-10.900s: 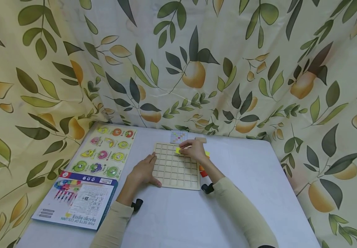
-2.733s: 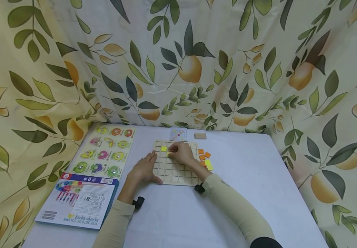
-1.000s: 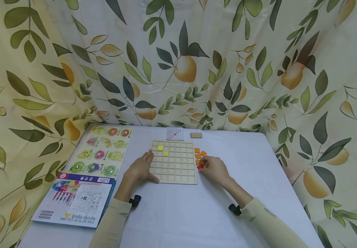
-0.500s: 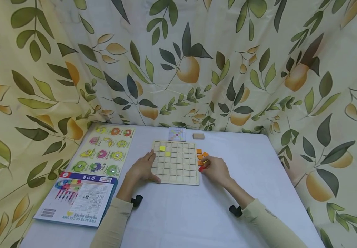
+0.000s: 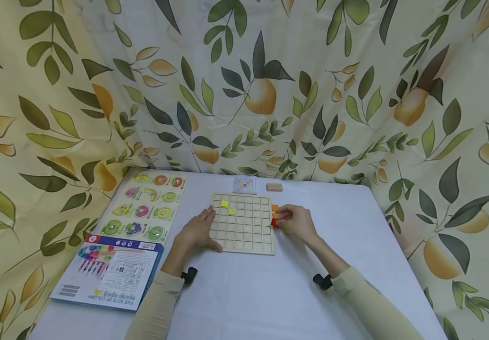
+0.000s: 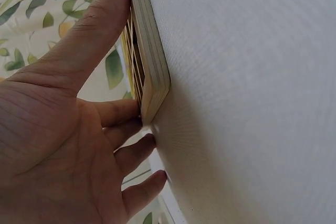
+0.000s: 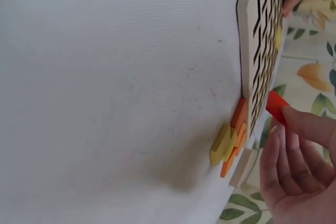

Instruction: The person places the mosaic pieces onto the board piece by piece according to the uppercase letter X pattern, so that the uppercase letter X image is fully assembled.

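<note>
A wooden grid board (image 5: 244, 233) lies on the white table (image 5: 248, 293), with two yellow tiles (image 5: 225, 204) set in cells near its far left corner. My left hand (image 5: 196, 233) lies flat against the board's left edge (image 6: 149, 61), thumb along the top and fingers straight. Just off the board's right edge, my right hand (image 5: 298, 223) pinches a red tile (image 5: 274, 222) between thumb and fingertips; the red tile (image 7: 276, 107) is held above the table. Loose orange and yellow tiles (image 7: 231, 142) lie beside the board, mostly hidden under the hand in the head view.
A small colour pattern card (image 5: 244, 184) and a wooden block (image 5: 274, 187) sit beyond the board. A fruit peg puzzle (image 5: 144, 208) and a blue box (image 5: 108, 271) lie at the left. A leaf-printed curtain (image 5: 270, 94) closes in the back and sides.
My right hand left the grid, where two yellow tiles now sit, went to the pile on the right and lifted a red tile. The left hand stayed on the board's edge.
</note>
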The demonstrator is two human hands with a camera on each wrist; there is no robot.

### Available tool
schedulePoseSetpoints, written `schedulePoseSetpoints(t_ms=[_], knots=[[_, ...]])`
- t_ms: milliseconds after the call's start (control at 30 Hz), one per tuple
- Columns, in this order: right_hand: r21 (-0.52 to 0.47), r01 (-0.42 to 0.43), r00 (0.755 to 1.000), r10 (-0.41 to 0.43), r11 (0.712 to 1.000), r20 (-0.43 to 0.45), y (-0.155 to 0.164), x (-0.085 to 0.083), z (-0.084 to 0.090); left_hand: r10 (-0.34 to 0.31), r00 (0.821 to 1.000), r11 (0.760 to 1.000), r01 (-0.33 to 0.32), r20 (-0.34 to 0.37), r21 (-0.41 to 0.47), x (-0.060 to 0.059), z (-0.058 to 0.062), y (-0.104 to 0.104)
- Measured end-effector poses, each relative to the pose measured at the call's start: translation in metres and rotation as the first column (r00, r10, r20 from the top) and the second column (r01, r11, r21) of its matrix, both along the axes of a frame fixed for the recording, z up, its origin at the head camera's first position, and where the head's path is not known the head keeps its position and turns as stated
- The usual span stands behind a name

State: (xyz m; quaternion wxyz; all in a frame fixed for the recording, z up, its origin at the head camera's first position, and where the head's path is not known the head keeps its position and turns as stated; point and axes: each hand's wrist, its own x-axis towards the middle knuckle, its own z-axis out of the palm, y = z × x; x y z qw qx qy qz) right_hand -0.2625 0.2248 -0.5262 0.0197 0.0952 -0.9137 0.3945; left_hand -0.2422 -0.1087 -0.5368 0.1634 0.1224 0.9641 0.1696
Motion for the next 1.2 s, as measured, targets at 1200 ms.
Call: schedulePoseSetpoints(t_ms=[1200], knots=[[-0.132,-0.183,0.982,0.186,0.974,0.015,-0.08,-0.048,-0.024,0.013,1.0,0.999,-0.013,0.015,0.034,-0.002,0.001,-0.001]])
